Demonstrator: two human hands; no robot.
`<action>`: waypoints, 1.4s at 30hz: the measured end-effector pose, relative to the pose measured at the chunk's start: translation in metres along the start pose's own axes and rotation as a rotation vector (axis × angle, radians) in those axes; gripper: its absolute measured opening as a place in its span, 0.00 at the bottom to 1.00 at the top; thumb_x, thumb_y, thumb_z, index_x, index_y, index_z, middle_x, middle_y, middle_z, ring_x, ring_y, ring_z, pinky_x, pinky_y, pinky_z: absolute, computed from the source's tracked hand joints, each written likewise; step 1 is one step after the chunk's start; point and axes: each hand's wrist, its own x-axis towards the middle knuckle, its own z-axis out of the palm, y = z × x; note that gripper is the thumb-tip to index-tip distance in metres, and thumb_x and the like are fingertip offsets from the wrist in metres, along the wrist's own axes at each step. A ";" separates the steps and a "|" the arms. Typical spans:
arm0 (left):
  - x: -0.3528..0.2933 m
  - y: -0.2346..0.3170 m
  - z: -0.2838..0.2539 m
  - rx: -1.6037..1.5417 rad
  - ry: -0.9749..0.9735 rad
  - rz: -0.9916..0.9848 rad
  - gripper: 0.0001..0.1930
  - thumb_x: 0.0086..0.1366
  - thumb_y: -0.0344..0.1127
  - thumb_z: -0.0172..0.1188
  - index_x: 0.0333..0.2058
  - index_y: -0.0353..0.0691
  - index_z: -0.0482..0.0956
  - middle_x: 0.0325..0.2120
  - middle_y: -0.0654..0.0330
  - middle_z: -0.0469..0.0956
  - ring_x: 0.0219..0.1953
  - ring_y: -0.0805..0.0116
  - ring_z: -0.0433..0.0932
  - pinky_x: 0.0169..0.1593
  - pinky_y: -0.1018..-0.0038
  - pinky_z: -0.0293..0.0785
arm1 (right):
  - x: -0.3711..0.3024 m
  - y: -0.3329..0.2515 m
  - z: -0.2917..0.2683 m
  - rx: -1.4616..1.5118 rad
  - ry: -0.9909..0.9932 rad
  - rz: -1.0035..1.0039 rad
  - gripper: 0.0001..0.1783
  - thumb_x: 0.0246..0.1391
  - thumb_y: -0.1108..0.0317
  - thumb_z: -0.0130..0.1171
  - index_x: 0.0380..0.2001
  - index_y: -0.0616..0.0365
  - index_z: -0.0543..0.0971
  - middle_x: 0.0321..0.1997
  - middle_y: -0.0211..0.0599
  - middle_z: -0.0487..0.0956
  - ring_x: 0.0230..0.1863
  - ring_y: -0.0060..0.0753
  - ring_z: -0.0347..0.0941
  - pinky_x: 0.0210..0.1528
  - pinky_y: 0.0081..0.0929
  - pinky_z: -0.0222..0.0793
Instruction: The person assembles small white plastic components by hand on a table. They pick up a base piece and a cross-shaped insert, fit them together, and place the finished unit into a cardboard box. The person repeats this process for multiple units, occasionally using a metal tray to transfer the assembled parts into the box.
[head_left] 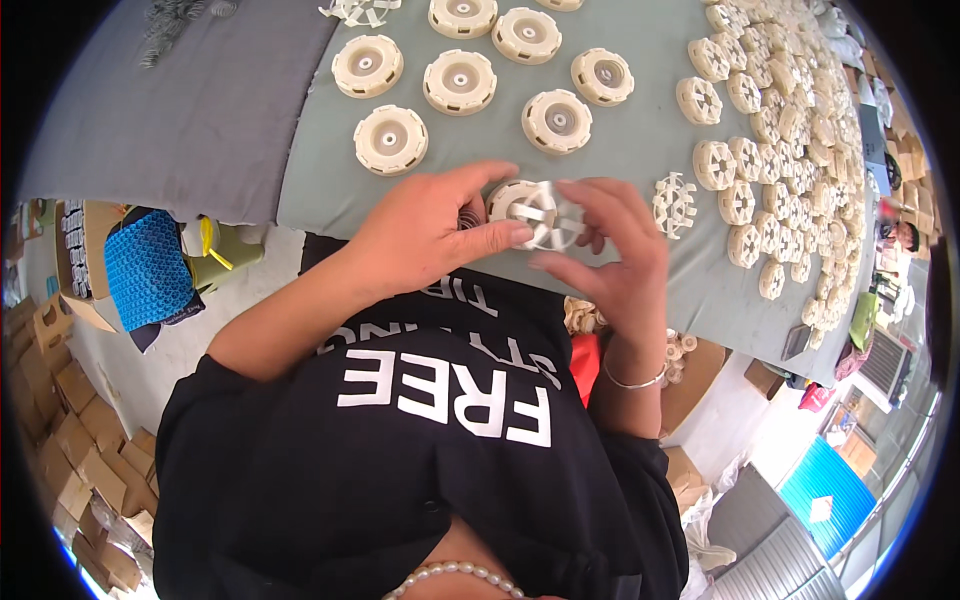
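Note:
Near the table's front edge, my left hand (425,225) is closed around a round cream plastic housing (508,192), with the thumb across its near side. A dark coiled piece (468,217), like a spring, shows between the left thumb and fingers. My right hand (622,240) grips a white openwork spoked cover (560,228) from the right, fingers bent over its rim. This cover lies against the housing; whether it sits fully in it I cannot tell. Just beyond both hands lie similar round housings, including one with a coil inside (557,121) and another at the left (390,140).
Right of my hands lie white spoked pieces (675,205) on the green-grey tabletop (640,135). Many assembled cream wheels (740,203) crowd the right side. A grey cloth (220,110) covers the left, with dark coils (172,28) on it. Boxes (700,385) stand below the table.

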 end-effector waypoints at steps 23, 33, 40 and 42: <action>0.006 -0.012 0.003 0.040 0.136 0.196 0.27 0.67 0.31 0.66 0.64 0.42 0.76 0.26 0.62 0.75 0.27 0.75 0.72 0.35 0.75 0.73 | -0.022 0.049 -0.030 -0.331 0.379 0.002 0.34 0.46 0.67 0.78 0.59 0.57 0.79 0.58 0.42 0.79 0.57 0.44 0.75 0.60 0.41 0.70; 0.080 0.018 0.019 0.791 0.265 0.061 0.39 0.62 0.56 0.70 0.68 0.49 0.68 0.26 0.57 0.81 0.30 0.55 0.82 0.34 0.61 0.77 | -0.040 0.074 -0.049 -0.527 0.388 0.134 0.24 0.48 0.66 0.78 0.51 0.52 0.85 0.56 0.38 0.82 0.51 0.37 0.79 0.53 0.33 0.75; 0.033 0.003 0.018 0.656 0.110 0.162 0.37 0.57 0.52 0.74 0.65 0.55 0.73 0.24 0.61 0.78 0.28 0.58 0.80 0.33 0.62 0.76 | -0.031 0.056 -0.032 0.168 0.566 0.488 0.09 0.69 0.69 0.61 0.46 0.62 0.84 0.32 0.27 0.83 0.31 0.15 0.75 0.33 0.18 0.70; 0.021 0.006 0.020 0.654 0.074 0.131 0.37 0.57 0.51 0.75 0.65 0.55 0.74 0.24 0.62 0.78 0.28 0.59 0.80 0.33 0.63 0.76 | -0.030 0.062 -0.031 0.036 0.584 0.524 0.08 0.68 0.70 0.61 0.45 0.62 0.84 0.32 0.27 0.82 0.29 0.15 0.73 0.31 0.17 0.68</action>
